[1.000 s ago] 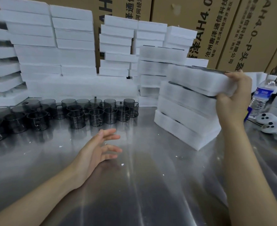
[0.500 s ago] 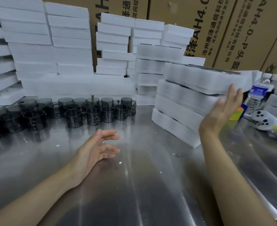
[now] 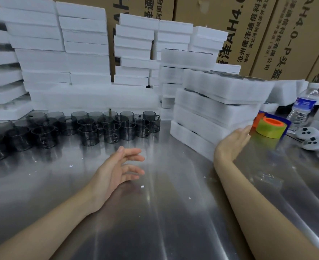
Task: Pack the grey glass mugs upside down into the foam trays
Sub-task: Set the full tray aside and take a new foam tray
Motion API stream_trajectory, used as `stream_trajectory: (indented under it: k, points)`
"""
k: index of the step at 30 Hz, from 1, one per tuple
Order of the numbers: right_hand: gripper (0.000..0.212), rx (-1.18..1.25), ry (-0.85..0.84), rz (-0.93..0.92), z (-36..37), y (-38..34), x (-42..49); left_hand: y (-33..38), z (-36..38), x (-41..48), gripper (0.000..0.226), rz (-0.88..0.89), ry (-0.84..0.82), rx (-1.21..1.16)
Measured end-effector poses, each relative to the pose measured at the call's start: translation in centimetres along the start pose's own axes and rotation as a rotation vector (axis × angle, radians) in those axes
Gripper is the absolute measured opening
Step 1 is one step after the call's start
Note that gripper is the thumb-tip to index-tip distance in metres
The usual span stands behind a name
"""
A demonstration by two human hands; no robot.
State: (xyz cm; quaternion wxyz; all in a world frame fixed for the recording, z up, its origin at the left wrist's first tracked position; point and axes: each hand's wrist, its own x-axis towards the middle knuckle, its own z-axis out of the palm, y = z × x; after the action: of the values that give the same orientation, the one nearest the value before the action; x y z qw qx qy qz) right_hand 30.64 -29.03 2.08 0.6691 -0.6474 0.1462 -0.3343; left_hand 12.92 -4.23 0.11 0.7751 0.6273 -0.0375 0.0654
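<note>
Head view: the grey glass mugs (image 3: 108, 128) stand crowded together on the tabletop (image 3: 173, 212), beyond the left grip (image 3: 117, 169) and to its left. Just left of the right grip (image 3: 233, 143), the stack of filled foam trays (image 3: 216, 109) sits with its layers offset. A careless nudge could slide the top tray off and break glass. The right grip is open, fingers straight, palm toward the stack; whether it touches is unclear. The left grip hovers open, fingers loosely spread.

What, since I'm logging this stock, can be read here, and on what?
"AH4.0-P头盔": right brown cardboard box.
"泽AH4." and "沧州唐泽通信科技": middle brown cardboard box, cut off at the frame's top edge.
Smaller address lines on both boxes: too small to read.
Clear plastic water bottle, blue label: too blurred to read.
</note>
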Motion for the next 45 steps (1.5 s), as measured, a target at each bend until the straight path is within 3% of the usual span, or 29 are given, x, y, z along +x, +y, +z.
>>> stream_trajectory:
  k: [5, 12, 20, 22, 24, 25, 27, 33, 35, 40, 45]
  points:
    - [0.05, -0.074, 0.077, -0.006, 3.3, 0.2, -1.1, -0.2, 0.0, 0.1, 0.058, -0.001, -0.024, 0.022]
    - [0.055, -0.141, -0.122, -0.04, 5.1, 1.7, 0.2, -0.3, 0.0, 0.5, 0.056, 0.004, -0.01, 0.02]
    - [0.055, -0.074, -0.138, 0.062, 4.2, 0.9, -1.5, -0.5, -0.1, 0.7, 0.038, 0.023, 0.1, 0.123]
    - [0.051, -0.164, -0.029, -0.081, 3.7, 0.3, -3.2, -0.5, -0.3, 0.7, 0.035, 0.042, 0.131, 0.188]
    - [0.042, -0.156, 0.031, -0.35, 3.2, -0.4, -5.1, -0.4, -0.7, 0.9, 0.032, 0.062, 0.176, 0.291]
    - [0.035, -0.133, -0.026, -0.445, 3.0, -0.6, -6.1, -0.4, -0.9, 1.0, 0.031, 0.072, 0.205, 0.341]
    - [0.023, -0.136, -0.299, -0.499, 2.7, -1.1, -8.8, -0.3, -1.4, 1.1, 0.03, 0.102, 0.275, 0.417]
    - [0.048, -0.302, -1.09, -0.628, 4.6, -2.4, -18.1, 0.1, -3.0, 1.1, 0.013, 0.125, 0.388, 0.586]
    - [0.044, -0.429, -1.247, -0.745, 4.9, -2.1, -19.1, 0.2, -3.0, 0.8, 0.023, 0.121, 0.351, 0.656]
    - [0.043, -0.389, -1.167, -0.756, 5.3, -1.6, -18.3, 0.1, -2.9, 1.0, 0.017, 0.118, 0.363, 0.62]
    - [0.046, -0.43, -0.815, -0.867, 7.5, -1.8, -16.1, -0.1, -3.1, 1.6, 0.016, 0.103, 0.446, 0.517]
